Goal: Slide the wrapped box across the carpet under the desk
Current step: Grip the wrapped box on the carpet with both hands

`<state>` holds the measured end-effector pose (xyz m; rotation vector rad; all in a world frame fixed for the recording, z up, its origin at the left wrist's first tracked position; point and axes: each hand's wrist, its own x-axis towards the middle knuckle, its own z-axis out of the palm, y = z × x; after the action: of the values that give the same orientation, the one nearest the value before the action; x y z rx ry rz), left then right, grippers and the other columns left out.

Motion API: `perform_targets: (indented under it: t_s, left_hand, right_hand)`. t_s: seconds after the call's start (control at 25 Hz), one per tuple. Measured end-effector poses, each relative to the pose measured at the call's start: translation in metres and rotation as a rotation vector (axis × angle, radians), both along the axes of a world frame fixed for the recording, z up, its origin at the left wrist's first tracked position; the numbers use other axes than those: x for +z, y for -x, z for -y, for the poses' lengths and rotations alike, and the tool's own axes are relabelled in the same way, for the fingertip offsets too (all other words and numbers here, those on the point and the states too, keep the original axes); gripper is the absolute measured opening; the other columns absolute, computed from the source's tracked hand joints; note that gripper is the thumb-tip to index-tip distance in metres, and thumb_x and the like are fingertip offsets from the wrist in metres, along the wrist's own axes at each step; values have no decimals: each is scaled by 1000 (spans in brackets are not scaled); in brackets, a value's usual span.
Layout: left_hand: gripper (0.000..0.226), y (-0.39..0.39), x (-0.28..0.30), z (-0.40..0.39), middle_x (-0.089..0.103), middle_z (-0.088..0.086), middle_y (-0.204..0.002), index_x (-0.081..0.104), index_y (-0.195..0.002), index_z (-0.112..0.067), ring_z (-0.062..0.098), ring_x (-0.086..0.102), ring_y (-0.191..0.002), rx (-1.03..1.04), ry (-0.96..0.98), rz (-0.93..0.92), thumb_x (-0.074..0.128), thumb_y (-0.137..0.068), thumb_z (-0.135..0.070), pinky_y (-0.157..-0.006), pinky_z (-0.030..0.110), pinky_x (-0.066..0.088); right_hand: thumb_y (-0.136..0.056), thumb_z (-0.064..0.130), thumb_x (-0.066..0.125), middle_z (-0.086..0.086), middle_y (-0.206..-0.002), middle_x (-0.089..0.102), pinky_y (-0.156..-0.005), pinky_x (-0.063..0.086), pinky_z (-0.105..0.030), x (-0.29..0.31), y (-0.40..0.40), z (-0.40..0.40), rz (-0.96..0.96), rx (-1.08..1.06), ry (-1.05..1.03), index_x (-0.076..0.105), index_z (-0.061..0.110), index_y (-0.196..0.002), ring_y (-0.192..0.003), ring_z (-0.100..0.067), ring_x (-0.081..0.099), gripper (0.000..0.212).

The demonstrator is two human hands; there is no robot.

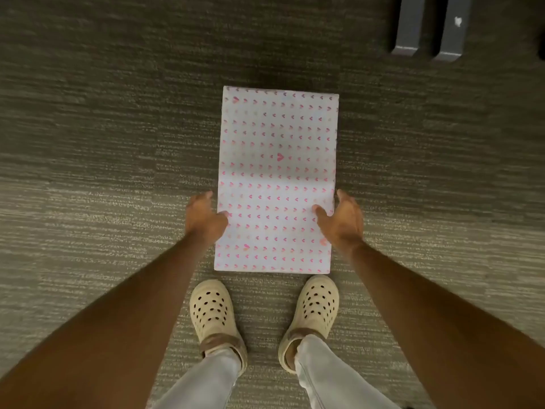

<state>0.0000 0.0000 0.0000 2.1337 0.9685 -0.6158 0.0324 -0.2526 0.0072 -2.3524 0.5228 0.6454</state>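
The wrapped box (274, 160), white paper with rows of small pink hearts, lies flat on the grey striped carpet (103, 178), its long side running away from me. My left hand (204, 217) is at the box's left edge, thumb on the top face, fingers down the side. My right hand (342, 218) mirrors it at the right edge, thumb resting on the paper. Both hands clasp the near half of the box.
My two feet in cream clogs (213, 312) stand just behind the box's near end. Dark grey furniture legs (408, 28) stand on the carpet at the far right. A darker shadowed strip of carpet runs beyond the box.
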Motion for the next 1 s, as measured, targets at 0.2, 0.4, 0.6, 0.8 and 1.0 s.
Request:
perform_targets:
  t_s: [0.2, 0.4, 0.6, 0.8, 1.0]
  left_hand:
    - [35, -6, -19, -4, 69, 10, -116, 62, -116, -9, 22, 65, -97, 158, 120, -3, 71, -83, -10, -84, 40, 57]
    - [33, -12, -23, -9, 69, 9, -114, 61, -114, -9, 21, 64, -93, 241, 238, -26, 70, -83, -6, -69, 31, 53]
    - [33, -16, -21, -9, 68, 8, -110, 61, -112, -9, 21, 65, -93, 250, 282, -27, 71, -81, -3, -71, 31, 54]
    - [25, -28, -7, -8, 70, 10, -108, 62, -105, -11, 24, 67, -96, 260, 305, -29, 70, -82, -4, -82, 42, 57]
    - [22, -54, 36, -6, 71, 11, -107, 63, -104, -10, 25, 67, -96, 217, 322, -25, 69, -83, -5, -84, 45, 57]
  right_hand:
    - [-88, 31, 73, -5, -120, 70, -86, 59, -38, -21, -10, 7, -103, -215, -183, 61, 11, -126, -107, -24, 68, 45]
    - [-86, 26, 76, -2, -110, 72, -78, 60, -33, -28, -13, 12, -100, -315, -250, 66, 11, -116, -96, -18, 69, 35]
    - [-84, 25, 77, 3, -100, 71, -77, 60, -34, -34, -17, 17, -107, -344, -283, 66, 15, -108, -89, -15, 69, 28]
    - [-83, 28, 78, 9, -92, 68, -67, 59, -27, -24, -28, 24, -94, -346, -331, 64, 24, -99, -82, -8, 68, 21]
    - [-85, 33, 75, 10, -92, 67, -55, 56, -23, 11, -54, 30, -99, -299, -355, 61, 29, -94, -79, -11, 69, 18]
